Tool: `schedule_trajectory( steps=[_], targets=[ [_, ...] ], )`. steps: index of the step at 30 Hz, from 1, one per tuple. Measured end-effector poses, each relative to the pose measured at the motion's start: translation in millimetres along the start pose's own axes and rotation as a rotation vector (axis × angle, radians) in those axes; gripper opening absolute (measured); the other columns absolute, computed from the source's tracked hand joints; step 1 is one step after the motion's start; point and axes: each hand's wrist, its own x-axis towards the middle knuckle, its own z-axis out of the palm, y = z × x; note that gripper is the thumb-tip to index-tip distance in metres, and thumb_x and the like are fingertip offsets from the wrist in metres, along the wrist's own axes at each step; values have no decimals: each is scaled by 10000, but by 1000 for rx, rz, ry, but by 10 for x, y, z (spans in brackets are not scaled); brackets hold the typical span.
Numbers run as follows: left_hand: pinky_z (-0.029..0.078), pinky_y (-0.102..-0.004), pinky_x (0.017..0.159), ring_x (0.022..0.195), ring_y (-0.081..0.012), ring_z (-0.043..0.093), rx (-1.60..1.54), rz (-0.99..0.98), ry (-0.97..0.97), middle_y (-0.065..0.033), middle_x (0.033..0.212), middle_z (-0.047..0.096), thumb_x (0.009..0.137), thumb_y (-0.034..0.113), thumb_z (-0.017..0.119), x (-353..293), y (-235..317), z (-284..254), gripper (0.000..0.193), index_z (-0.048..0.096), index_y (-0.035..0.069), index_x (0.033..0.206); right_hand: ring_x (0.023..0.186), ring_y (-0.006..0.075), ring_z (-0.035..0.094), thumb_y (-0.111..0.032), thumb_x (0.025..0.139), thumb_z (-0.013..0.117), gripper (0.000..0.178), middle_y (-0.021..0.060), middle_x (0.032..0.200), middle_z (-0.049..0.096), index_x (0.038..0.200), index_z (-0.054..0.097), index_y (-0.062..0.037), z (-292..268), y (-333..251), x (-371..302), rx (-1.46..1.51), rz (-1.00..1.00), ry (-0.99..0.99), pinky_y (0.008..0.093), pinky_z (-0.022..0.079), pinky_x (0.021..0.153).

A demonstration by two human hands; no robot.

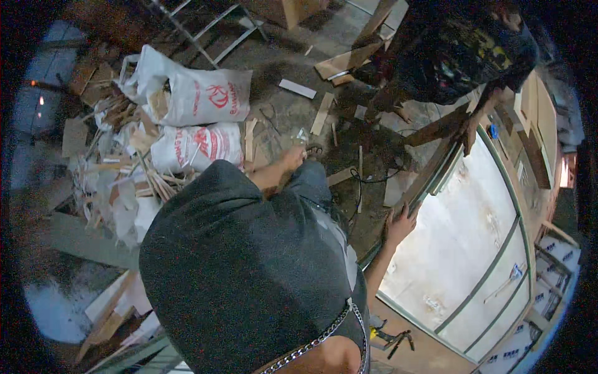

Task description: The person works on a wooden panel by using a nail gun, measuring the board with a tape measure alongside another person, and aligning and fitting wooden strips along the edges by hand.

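My right hand [402, 225] grips the near-left edge of a large white framed panel [458, 237], its fingers bent over the rim. The panel has greenish-grey edge strips and crossbars, with brownish smudges on its face. My left hand [295, 157] is low on my other side, beyond my dark clothing, its fingers closed. A small shiny object [302, 134] shows by those fingers, too blurred to name. Farther along the panel's edge, a co-worker's hand [468, 134] touches the frame; this person, in a dark printed shirt [464, 56], bends over it.
White printed sacks [208, 93] stand at the left, beside a heap of wood scraps [124, 181]. Offcuts [322, 113] and a dark cord [374, 179] lie on the floor. A metal ladder [233, 43] is at the back. A yellow-and-black tool [389, 338] lies near the panel's lower corner.
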Motion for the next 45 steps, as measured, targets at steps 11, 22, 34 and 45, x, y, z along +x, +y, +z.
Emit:
schedule_trajectory(
  steps=[11, 22, 34, 45],
  targets=[
    [445, -400, 591, 663, -299, 578, 145, -287, 51, -153, 703, 606, 714, 276, 614, -200, -493, -182, 207, 662, 82, 768, 1147, 374, 379, -210, 701, 628, 466, 151, 1405, 193, 1143, 515, -113, -72, 15, -48, -6, -56, 0, 427, 363, 895],
    [476, -368, 666, 744, -240, 620, 68, -545, 102, -113, 799, 646, 728, 246, 645, 155, -623, -601, 175, 685, 87, 787, 1174, 403, 342, -273, 709, 609, 478, 221, 1331, 295, 1129, 496, -75, 143, -101, -108, -147, 6, 124, 470, 337, 924],
    [448, -327, 575, 594, -209, 595, -74, -665, 366, -105, 686, 633, 681, 270, 679, 118, -1443, -1355, 228, 671, 58, 765, 1090, 409, 391, -240, 680, 640, 555, 244, 1195, 417, 1148, 459, -4, 1329, -1590, 688, 139, 17, -115, 458, 373, 866],
    [440, -380, 540, 572, -293, 576, 351, -1010, 619, -128, 620, 605, 650, 282, 647, -1478, -2143, -1079, 230, 642, 53, 670, 791, 320, 592, -366, 753, 606, 440, 169, 860, 613, 1026, 561, -24, 2393, -1443, 1874, 97, -186, -810, 382, 471, 711]
  ],
)
